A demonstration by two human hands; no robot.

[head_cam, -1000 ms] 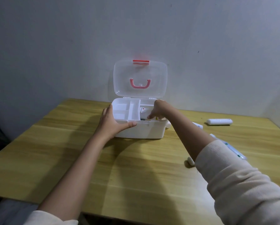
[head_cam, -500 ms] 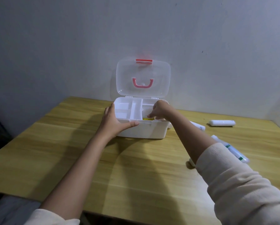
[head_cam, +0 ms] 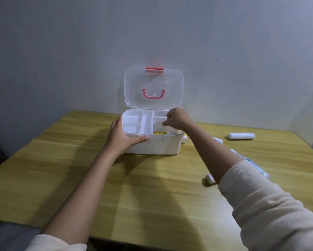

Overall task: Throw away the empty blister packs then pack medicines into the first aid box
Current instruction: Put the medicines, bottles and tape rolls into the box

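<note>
— Box position?

— The first aid box (head_cam: 157,144) is sitting at the far middle of the wooden table (head_cam: 79,178), close to the wall (head_cam: 61,51). Its clear lid (head_cam: 153,87) is standing upright, pink handle (head_cam: 153,94) and red latch (head_cam: 155,69) facing me. A white divided tray (head_cam: 137,124) is filling the left part of the box.

— Your hands?

— My left hand (head_cam: 122,137) is bracing the box at its near-left corner, thumb lying along the front rim, fingers spread against the left side. My right hand (head_cam: 177,118) is hovering over the right compartment, fingertips pinching the top of a pale packet (head_cam: 159,126) that is standing in there; a yellow edge is showing at its base.

— What is lying outside?

— To the right, a white tube (head_cam: 241,136) is lying well apart from the box near the table's far edge. Another white item (head_cam: 218,140) is peeking out behind my right forearm; a green-marked tube (head_cam: 260,171) is partly hidden by my sleeve (head_cam: 271,211); a small white piece (head_cam: 210,178) is resting just beside that arm.
</note>
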